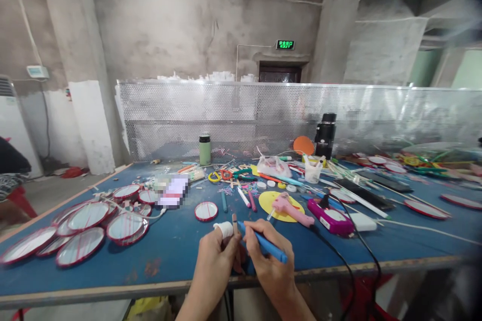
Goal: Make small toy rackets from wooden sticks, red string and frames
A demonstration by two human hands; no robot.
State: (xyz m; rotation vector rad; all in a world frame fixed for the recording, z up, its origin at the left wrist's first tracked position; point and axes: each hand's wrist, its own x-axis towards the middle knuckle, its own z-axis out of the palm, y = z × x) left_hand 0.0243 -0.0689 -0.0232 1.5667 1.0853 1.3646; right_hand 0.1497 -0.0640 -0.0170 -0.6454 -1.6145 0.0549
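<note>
Now | right hand (269, 256): slim blue pen (263, 245) | tip blurred

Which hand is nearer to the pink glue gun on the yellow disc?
Right. The right hand, holding a blue pen, is just below the pink glue gun; the left hand is farther left.

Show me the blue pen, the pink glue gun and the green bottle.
blue pen (265, 246), head view, mid-barrel.
pink glue gun (291, 209), head view, its body.
green bottle (205, 151), head view, its side.
</note>
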